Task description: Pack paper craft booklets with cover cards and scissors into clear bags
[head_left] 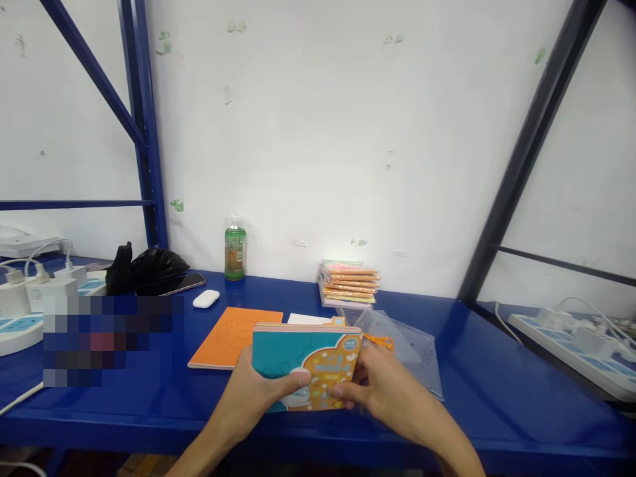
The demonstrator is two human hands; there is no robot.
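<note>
Upright above the front of the table, a stack of thin booklets [278, 348] faces me, teal on the front with several layers along its top edge. An orange printed cover piece [322, 368] lies over its right part. My left hand [243, 397] grips the left side, thumb across the front. At the right edge, my right hand [387, 384] pinches the stack between thumb and curled fingers. Behind it lie an orange booklet [233, 338], a white booklet or card [308, 319] partly hidden, and a clear plastic pouch [417, 348] with an orange cord [381, 342].
A pile of wrapped packs [350, 285] stands by the wall. Further left are a green-labelled bottle [235, 248], a white earbud case [206, 299], a phone [173, 285] and a black plastic bag [154, 265]. Power strips [571, 351] with plugs and cables flank the blue table [497, 397].
</note>
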